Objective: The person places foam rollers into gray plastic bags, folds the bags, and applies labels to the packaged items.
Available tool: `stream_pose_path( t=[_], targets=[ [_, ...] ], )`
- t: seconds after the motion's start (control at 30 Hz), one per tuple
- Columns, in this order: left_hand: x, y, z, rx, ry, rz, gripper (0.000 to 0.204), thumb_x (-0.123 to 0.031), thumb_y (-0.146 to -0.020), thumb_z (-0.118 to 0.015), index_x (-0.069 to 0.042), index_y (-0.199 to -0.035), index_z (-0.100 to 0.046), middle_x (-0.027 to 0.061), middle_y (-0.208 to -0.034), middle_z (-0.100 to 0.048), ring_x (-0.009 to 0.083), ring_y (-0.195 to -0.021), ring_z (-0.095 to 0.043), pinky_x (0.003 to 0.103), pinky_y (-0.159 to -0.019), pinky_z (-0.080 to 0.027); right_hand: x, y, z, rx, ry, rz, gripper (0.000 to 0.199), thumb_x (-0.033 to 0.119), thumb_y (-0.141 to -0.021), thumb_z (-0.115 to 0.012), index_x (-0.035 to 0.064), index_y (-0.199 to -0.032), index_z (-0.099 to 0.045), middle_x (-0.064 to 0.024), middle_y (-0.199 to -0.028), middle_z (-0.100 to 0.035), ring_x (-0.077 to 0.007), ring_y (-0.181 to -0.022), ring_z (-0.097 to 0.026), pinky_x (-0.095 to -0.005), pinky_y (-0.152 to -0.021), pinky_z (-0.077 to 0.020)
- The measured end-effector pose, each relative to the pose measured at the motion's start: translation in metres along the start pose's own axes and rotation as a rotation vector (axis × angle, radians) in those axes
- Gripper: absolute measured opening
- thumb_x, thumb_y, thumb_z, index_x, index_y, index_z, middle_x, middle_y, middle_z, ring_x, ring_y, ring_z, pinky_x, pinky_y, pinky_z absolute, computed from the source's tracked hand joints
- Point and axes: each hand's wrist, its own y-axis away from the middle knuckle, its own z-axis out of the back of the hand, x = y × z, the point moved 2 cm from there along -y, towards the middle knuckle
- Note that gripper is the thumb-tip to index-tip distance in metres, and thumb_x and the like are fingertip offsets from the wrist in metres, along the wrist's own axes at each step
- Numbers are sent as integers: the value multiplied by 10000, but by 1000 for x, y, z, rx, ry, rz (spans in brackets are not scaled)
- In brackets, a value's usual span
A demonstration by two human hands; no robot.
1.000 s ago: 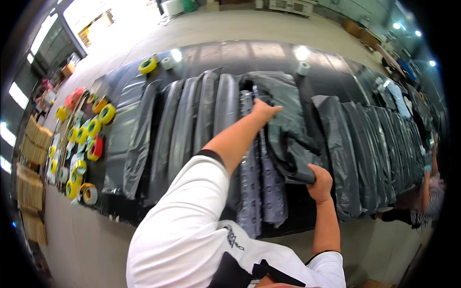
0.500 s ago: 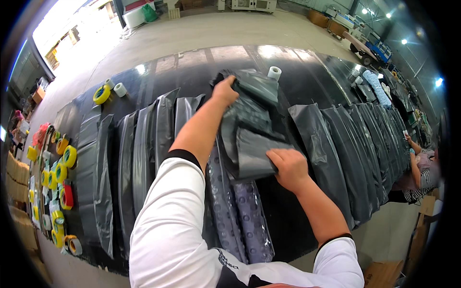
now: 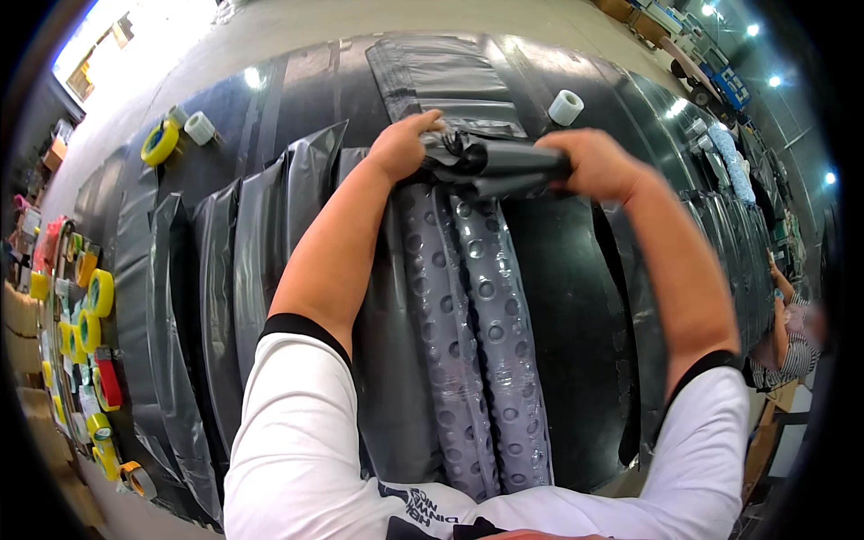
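Observation:
A dark grey plastic bag [image 3: 517, 166] is bunched crosswise over the far ends of two bubble-wrapped rolls, the left roll [image 3: 445, 333] and the right roll [image 3: 506, 333], which lie side by side. My left hand [image 3: 400, 148] is closed on the bag's left end, its fingertips partly hidden in the folds. At the other end, my right hand [image 3: 598, 166] wraps round the bag, slightly blurred. Just beyond the hands, a flat pile of grey plastic bags [image 3: 445, 76] lies on the dark table [image 3: 315, 81].
Filled grey packages [image 3: 261, 252] line up to the left, and more [image 3: 729, 243] stand at the right. White rolls [image 3: 566, 107] and yellow tape rolls [image 3: 101, 292] sit on the table. A co-worker [image 3: 787, 333] is at the far right.
The bag, loosely spread between my hands before, is now gathered into a bundle over the rolls' far ends. My right hand has moved farther away and up. The flat pile of bags now shows.

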Motion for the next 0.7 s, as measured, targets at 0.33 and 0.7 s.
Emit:
stream_pose_path(
  t=[0.33,0.7],
  targets=[
    [26,7,34,-776,432,262,478,-105,-876,-566,43,-1318,-458,198,-1196,-642,280,-1045,-631,353,-923,-484,-2,-204,-34,-124,293,-231,833,574,-841,-588,244,-1535,-266,-132,-1599,-207,-346,-1456,-238,-477,-1163,-266],
    [3,19,44,-754,284,358,404,-233,-865,-634,2,-1191,-587,193,-1187,-654,341,-1121,-612,399,-942,-478,51,-64,-94,-333,-105,-181,770,497,-932,-522,126,-1536,-223,-195,-1597,-159,-452,-1444,-175,-521,-1165,-197]
  ],
)
